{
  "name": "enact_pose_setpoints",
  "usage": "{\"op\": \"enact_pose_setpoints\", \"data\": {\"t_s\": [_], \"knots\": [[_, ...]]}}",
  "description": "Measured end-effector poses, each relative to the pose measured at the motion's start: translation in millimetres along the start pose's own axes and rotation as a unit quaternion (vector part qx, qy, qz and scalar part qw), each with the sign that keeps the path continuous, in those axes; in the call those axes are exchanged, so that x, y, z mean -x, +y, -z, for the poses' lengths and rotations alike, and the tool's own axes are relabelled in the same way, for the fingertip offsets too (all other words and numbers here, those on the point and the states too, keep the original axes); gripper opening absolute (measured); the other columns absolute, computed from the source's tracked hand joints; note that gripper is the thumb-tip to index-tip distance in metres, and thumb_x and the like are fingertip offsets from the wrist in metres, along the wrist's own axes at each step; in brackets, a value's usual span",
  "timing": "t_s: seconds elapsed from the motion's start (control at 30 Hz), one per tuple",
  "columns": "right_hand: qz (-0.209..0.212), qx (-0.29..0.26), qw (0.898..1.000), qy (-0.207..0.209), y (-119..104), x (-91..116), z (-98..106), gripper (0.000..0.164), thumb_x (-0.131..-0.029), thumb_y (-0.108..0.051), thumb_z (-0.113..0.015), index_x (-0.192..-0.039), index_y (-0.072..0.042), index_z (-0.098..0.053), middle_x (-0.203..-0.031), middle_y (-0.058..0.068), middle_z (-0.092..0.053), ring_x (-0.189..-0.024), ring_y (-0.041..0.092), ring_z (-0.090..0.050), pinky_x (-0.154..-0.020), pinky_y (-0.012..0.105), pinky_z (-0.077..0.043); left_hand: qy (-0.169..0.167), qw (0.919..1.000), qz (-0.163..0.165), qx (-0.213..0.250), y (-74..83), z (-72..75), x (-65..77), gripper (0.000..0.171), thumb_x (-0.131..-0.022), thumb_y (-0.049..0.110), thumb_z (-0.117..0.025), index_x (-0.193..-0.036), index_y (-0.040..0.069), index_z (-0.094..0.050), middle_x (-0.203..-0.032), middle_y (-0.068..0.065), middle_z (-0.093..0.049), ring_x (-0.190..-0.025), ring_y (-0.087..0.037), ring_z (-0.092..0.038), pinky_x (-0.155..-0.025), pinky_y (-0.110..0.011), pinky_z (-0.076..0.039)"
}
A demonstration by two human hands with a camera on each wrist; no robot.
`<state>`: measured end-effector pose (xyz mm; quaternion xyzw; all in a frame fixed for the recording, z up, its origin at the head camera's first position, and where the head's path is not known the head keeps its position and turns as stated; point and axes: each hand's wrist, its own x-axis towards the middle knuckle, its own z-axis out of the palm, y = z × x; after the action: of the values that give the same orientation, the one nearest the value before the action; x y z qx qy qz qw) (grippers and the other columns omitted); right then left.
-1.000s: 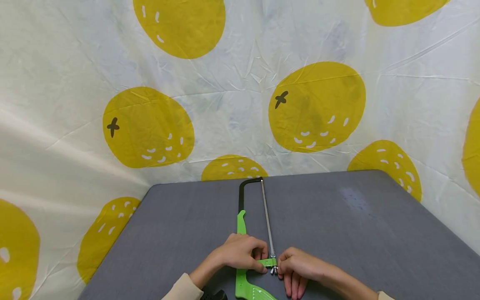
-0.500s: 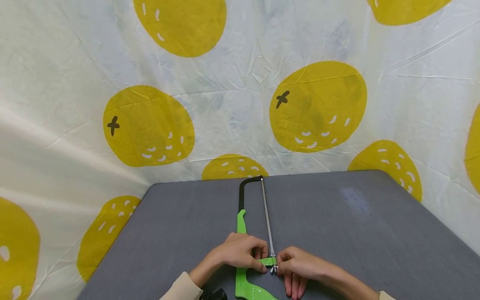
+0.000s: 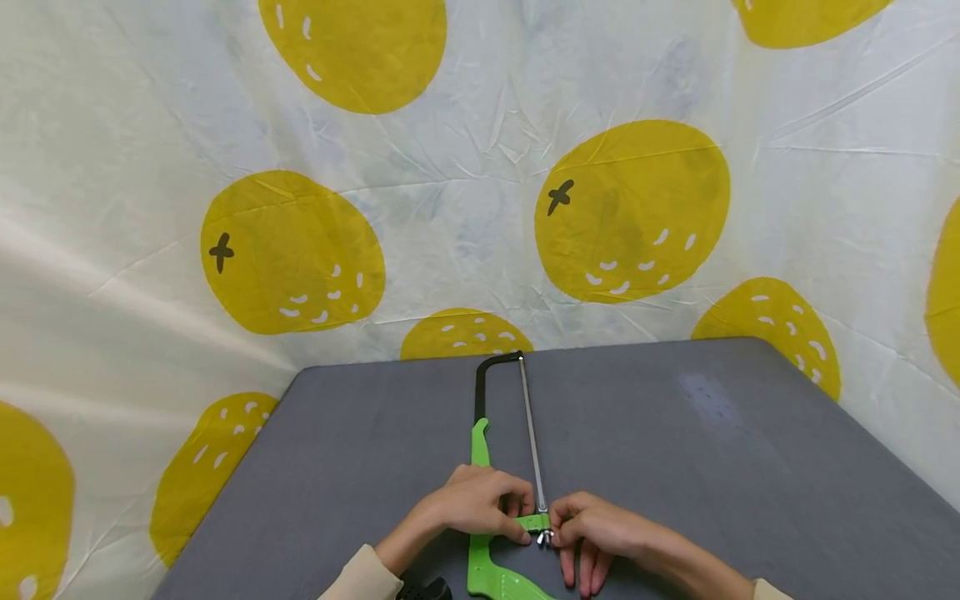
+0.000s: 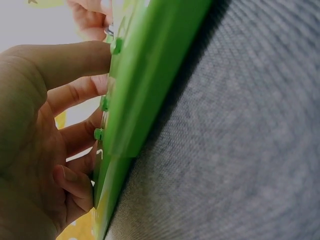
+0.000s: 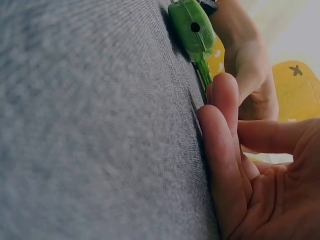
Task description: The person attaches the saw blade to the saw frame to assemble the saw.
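A hacksaw with a green and black frame (image 3: 480,446) lies flat, its blade (image 3: 531,425) running along the right side toward the far edge. My left hand (image 3: 480,502) lies over the frame and holds its short green cross arm (image 3: 533,523) between thumb and fingers. In the left wrist view, bent fingers (image 4: 80,95) touch the green frame. A small silver wing nut (image 3: 543,540) sticks out at the near end of the blade. Thumb and forefinger of my right hand (image 3: 600,532) pinch at it, partly covering it; the other fingers point down to the tabletop.
A grey cloth-covered table (image 3: 645,417) carries the saw, with a pale smudge (image 3: 707,397) at the right. Behind and beside it hangs a white curtain (image 3: 465,233) printed with yellow fruit. A black object (image 3: 427,590) shows by the left sleeve.
The head view has shifted very slightly. Fingers of my right hand have moved a little at the wing nut, whose wings look slightly turned. The left hand keeps its hold.
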<state>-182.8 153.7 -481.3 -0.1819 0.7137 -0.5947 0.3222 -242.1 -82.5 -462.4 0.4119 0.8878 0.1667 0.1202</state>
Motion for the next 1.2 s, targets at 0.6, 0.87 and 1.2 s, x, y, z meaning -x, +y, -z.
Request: {"op": "enact_pose_setpoints", "data": {"t_s": [0.6, 0.87, 1.2], "knots": [[0.0, 0.001, 1.0, 0.003, 0.7, -3.8, -1.6, 0.01, -0.09, -0.006, -0.053, -0.09, -0.001, -0.061, -0.062, 0.007, -0.068, -0.043, 0.009, -0.063, -0.039, 0.022, -0.048, 0.004, 0.9999, 0.01, -0.008, 2.5, 0.6, 1.5, 0.021, -0.083, 0.046, -0.082, -0.086, 0.035, -0.065, -0.069, 0.023, -0.056, -0.059, 0.005, -0.05, -0.056, -0.023, -0.038], [-0.001, 0.012, 1.0, 0.009, -0.2, -5.6, -2.0, 0.012, -0.09, -0.007, -0.053, -0.09, -0.001, -0.063, -0.06, 0.005, -0.067, -0.042, 0.008, -0.063, -0.038, 0.022, -0.048, 0.004, 0.9998, 0.016, -0.006, 2.9, 2.0, 2.6, 0.02, -0.083, 0.046, -0.082, -0.085, 0.035, -0.065, -0.07, 0.022, -0.056, -0.059, 0.005, -0.05, -0.057, -0.023, -0.038], [0.002, 0.022, 1.0, 0.01, -3.0, -3.1, -2.2, 0.011, -0.089, -0.007, -0.054, -0.087, -0.001, -0.062, -0.057, 0.003, -0.067, -0.042, 0.007, -0.062, -0.038, 0.021, -0.047, 0.0, 0.9999, 0.011, 0.012, 0.6, 0.4, 1.7, 0.019, -0.085, 0.046, -0.081, -0.087, 0.035, -0.066, -0.071, 0.022, -0.057, -0.06, 0.004, -0.051, -0.056, -0.023, -0.039]]}}
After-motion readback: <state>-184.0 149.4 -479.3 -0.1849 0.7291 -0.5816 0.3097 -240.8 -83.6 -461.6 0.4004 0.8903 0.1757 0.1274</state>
